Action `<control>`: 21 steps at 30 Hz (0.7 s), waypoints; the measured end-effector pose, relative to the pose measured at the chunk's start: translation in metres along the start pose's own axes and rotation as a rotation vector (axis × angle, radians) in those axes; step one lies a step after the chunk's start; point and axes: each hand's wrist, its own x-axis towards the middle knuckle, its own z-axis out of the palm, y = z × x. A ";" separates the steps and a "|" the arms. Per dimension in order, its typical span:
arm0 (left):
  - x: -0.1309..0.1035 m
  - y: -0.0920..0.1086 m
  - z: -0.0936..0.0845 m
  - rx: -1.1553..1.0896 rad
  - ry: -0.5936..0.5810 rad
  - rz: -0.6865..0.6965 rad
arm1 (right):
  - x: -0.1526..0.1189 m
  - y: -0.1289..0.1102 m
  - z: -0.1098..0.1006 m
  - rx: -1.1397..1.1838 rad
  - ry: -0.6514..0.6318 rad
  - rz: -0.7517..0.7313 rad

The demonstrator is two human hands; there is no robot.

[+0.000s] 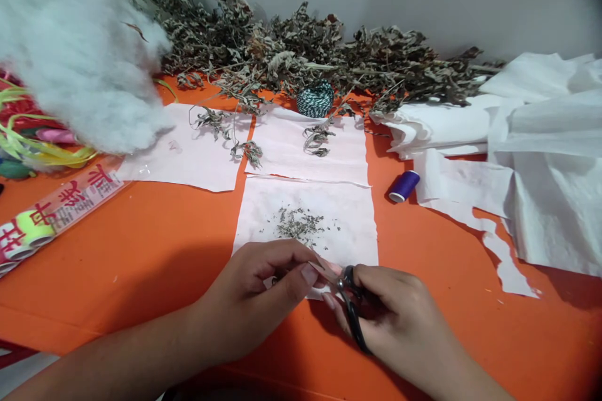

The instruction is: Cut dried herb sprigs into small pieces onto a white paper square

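Observation:
My right hand point(399, 307) grips a pair of scissors point(350, 310) with black handles, its blades partly apart and pointing left. The blade tips reach the fingertips of my left hand point(268, 294), which is closed in a pinch. A dark bit of dried leaves point(274, 280) shows below its fingers; most of what it holds is hidden. Both hands are over the near edge of a white cloth square point(249, 219). On that cloth lie scattered chopped leaf bits point(301, 225), on what looks like a thin white layer of fluff.
Dried leafy stems point(291, 50) line the wall, with a ball of dark-and-white cord point(315, 99) before them. White stuffing point(89, 50) and a packet of thread spools point(56, 213) are left. A purple thread spool point(404, 187) and white fabric sheets point(555, 175) are right.

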 end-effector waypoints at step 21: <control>0.002 -0.002 0.000 -0.011 0.009 -0.058 | -0.003 0.005 0.001 0.050 -0.081 0.089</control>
